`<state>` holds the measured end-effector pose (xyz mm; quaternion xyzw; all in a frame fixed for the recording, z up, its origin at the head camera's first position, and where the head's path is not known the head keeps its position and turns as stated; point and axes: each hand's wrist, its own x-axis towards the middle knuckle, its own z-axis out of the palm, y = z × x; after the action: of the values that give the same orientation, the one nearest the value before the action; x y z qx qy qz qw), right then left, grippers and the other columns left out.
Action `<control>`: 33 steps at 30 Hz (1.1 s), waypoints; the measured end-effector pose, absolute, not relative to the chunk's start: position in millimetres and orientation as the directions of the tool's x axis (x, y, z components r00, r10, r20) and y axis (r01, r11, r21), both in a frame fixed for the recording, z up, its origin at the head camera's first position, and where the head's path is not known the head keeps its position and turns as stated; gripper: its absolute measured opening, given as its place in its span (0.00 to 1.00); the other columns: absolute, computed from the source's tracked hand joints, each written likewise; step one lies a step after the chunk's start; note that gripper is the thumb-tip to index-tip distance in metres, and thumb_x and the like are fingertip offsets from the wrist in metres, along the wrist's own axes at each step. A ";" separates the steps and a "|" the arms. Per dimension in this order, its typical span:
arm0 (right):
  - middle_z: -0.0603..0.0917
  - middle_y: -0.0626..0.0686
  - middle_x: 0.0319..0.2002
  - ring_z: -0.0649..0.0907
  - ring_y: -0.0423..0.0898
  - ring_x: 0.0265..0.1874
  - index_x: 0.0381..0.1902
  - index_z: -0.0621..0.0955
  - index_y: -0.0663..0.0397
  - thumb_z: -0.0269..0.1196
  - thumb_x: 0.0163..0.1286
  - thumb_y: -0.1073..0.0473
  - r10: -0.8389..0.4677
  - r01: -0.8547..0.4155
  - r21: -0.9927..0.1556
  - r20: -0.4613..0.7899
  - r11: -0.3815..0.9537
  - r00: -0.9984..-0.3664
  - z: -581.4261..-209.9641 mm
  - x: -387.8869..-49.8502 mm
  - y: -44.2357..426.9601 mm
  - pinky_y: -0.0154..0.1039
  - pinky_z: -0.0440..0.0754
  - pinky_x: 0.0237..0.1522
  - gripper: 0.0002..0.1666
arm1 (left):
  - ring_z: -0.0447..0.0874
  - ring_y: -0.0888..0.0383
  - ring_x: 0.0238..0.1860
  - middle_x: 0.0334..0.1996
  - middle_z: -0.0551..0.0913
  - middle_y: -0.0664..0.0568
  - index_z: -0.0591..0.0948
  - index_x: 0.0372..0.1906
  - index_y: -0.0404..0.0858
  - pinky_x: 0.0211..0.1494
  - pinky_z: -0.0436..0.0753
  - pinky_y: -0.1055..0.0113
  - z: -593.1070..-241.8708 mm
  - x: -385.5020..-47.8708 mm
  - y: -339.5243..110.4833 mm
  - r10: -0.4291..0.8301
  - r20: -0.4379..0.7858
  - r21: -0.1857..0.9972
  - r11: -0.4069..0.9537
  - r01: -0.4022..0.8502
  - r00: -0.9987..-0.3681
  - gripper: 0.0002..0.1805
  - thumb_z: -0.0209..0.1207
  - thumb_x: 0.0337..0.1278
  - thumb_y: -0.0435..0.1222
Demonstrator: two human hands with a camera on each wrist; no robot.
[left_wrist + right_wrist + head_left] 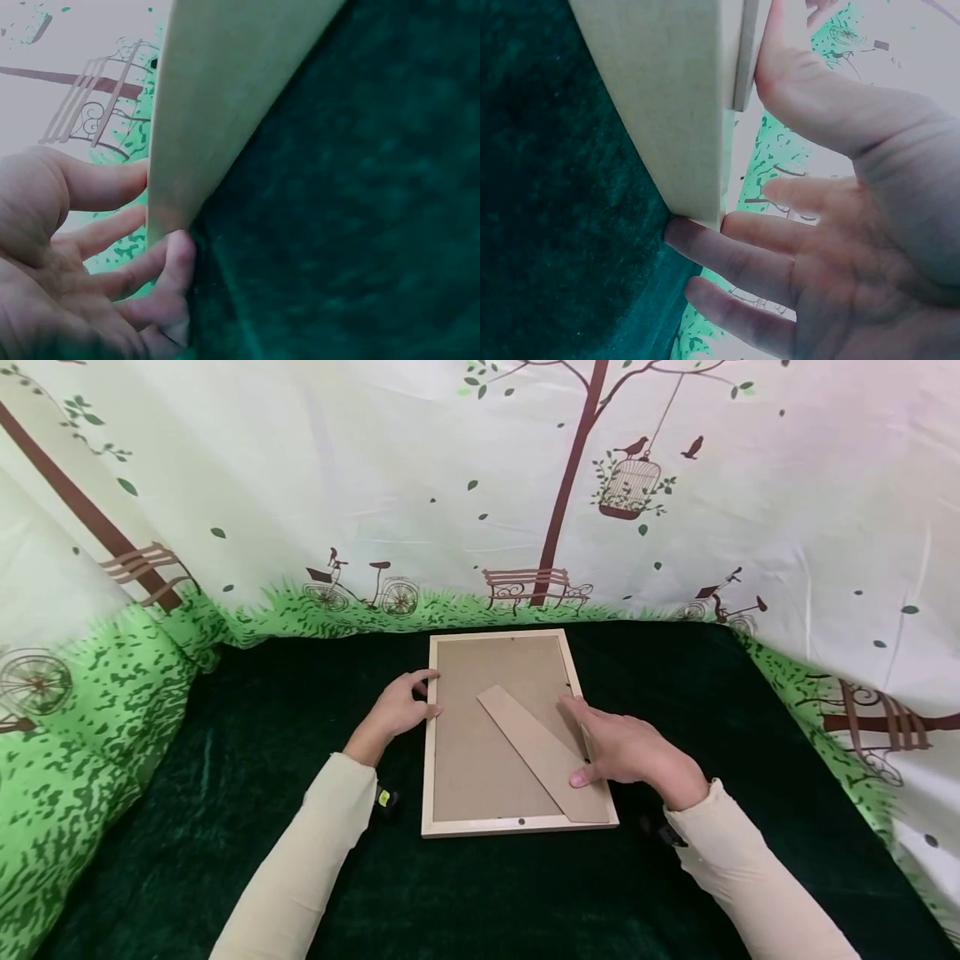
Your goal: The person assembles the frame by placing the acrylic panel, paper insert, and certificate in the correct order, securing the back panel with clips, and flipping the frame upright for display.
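Observation:
A light wooden picture frame (427,777) lies on the dark green cloth, its brown backing board (465,735) facing up. A flat brown support leg (528,743) rests diagonally over the backing, its wider end at the lower right corner. At the left rail, my left hand (401,703) touches the edge with thumb and fingertips; its little finger is low against the rail's side in the left wrist view. My right hand (626,745) is at the right rail, thumb on the leg and index finger on the rail. Other right fingers extend along the frame's outer side.
Dark green velvety cloth (300,693) covers the work surface on both sides of the frame. A white printed curtain (375,460) with trees, benches and bicycles hangs behind and at the sides. Small dark metal tabs (568,685) sit on the frame's inner edge.

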<state>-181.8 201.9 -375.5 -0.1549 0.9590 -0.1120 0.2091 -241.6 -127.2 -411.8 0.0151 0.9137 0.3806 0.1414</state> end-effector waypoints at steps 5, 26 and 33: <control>0.58 0.58 0.78 0.71 0.59 0.69 0.81 0.46 0.41 0.76 0.47 0.36 -0.356 -0.261 -0.286 -0.360 0.922 -0.862 -374.8 -181.2 202.1 0.60 0.73 0.63 0.73 | 0.76 0.46 0.45 0.51 0.75 0.40 0.69 0.72 0.46 0.44 0.78 0.57 -405.3 -243.8 -123.0 0.169 -0.241 0.606 0.796 -0.012 -0.956 0.33 0.59 0.60 0.36; 0.57 0.58 0.79 0.72 0.59 0.68 0.81 0.45 0.40 0.75 0.46 0.33 -0.326 -0.216 -0.296 -0.402 0.930 -0.855 -377.8 -182.6 204.5 0.60 0.75 0.60 0.74 | 0.79 0.48 0.46 0.58 0.75 0.41 0.66 0.74 0.46 0.47 0.79 0.57 -413.9 -227.2 -124.5 0.137 -0.214 0.632 0.774 -0.030 -0.967 0.32 0.60 0.67 0.41; 0.54 0.58 0.79 0.72 0.60 0.67 0.81 0.43 0.39 0.74 0.46 0.32 -0.317 -0.184 -0.326 -0.425 0.927 -0.848 -379.1 -183.0 206.0 0.63 0.73 0.61 0.75 | 0.83 0.56 0.38 0.51 0.83 0.46 0.78 0.61 0.45 0.36 0.80 0.65 -413.5 -175.2 -128.9 0.107 -0.162 0.692 0.721 -0.036 -0.981 0.23 0.66 0.61 0.41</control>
<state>-183.0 206.0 -379.1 -0.1316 0.9512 -0.1377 0.2427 -175.2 -128.9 -413.5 0.0192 0.9228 0.3727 0.0957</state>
